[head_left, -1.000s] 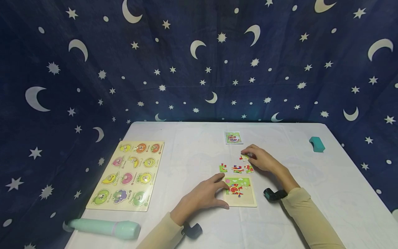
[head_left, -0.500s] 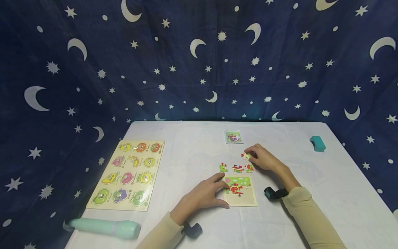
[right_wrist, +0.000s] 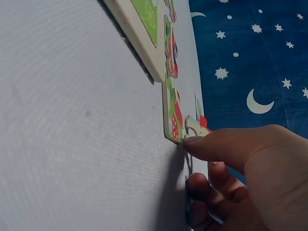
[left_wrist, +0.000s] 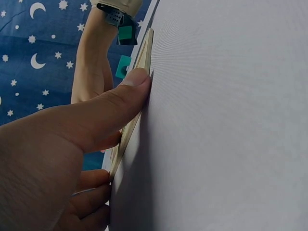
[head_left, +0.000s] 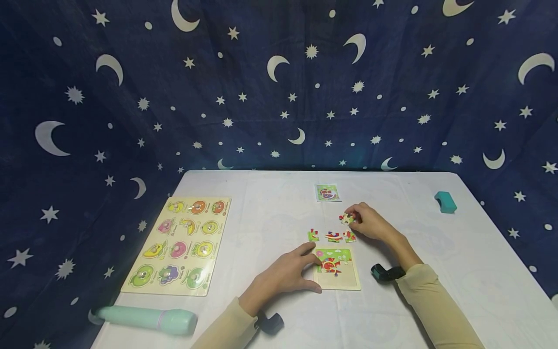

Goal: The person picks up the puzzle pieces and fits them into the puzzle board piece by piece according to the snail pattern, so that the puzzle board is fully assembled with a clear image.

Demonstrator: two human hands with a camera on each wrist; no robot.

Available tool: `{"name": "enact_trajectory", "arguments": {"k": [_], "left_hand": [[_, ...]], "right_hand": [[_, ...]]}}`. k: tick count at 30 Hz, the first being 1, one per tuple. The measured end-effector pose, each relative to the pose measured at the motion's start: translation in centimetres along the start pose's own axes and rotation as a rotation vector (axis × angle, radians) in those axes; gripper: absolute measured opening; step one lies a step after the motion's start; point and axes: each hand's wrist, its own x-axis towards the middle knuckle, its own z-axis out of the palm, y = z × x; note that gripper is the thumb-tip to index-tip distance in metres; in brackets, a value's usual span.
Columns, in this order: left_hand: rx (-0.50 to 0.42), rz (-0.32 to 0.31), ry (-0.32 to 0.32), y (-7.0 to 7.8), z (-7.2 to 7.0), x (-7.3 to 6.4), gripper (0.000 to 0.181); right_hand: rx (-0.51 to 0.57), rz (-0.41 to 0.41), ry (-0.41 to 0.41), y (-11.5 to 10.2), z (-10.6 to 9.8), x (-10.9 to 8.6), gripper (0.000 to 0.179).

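At the left side of a small wooden puzzle board (head_left: 350,281) rests my left hand (head_left: 285,272), fingers spread. Its thumb (left_wrist: 130,91) touches the board's edge in the left wrist view, and its index finger reaches over the partly filled picture. Beyond the board, my right hand (head_left: 370,222) pinches a puzzle piece (head_left: 346,219) with cream and red on it; the thumb and fingertips cover part of the piece. Three loose puzzle pieces lie in a row between board and right hand: a green-red one (head_left: 313,235), a striped one (head_left: 333,237) and a red-spotted one (head_left: 349,237).
A picture card (head_left: 328,193) lies farther back. To the left is a large fruit peg puzzle (head_left: 174,247), with a mint-green cylindrical object (head_left: 148,320) in front of it. A teal arch block (head_left: 445,202) stands at the far right. A starry curtain (head_left: 279,97) hangs behind.
My right hand has shifted slightly to the right with the puzzle piece, which has turned and shows more of its face. The left hand and the board have stayed in place.
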Motion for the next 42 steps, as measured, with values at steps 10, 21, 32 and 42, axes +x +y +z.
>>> {"name": "enact_trajectory", "arguments": {"k": [10, 21, 32, 42], "left_hand": [[0.004, -0.003, -0.007, 0.1, 0.0, 0.1, 0.061], [0.01, 0.006, -0.004, 0.0, 0.1, 0.0, 0.062], [0.009, 0.0, -0.007, 0.1, 0.0, 0.0, 0.061], [0.004, -0.01, -0.014, 0.2, 0.0, 0.0, 0.062]], "right_hand": [[-0.01, 0.025, 0.066, 0.2, 0.2, -0.4, 0.016], [0.038, 0.008, 0.092, -0.4, 0.0, -1.3, 0.012], [0.037, -0.009, 0.084, -1.2, -0.3, -2.8, 0.013], [0.043, -0.045, 0.015, -1.7, -0.2, -4.3, 0.011]]}}
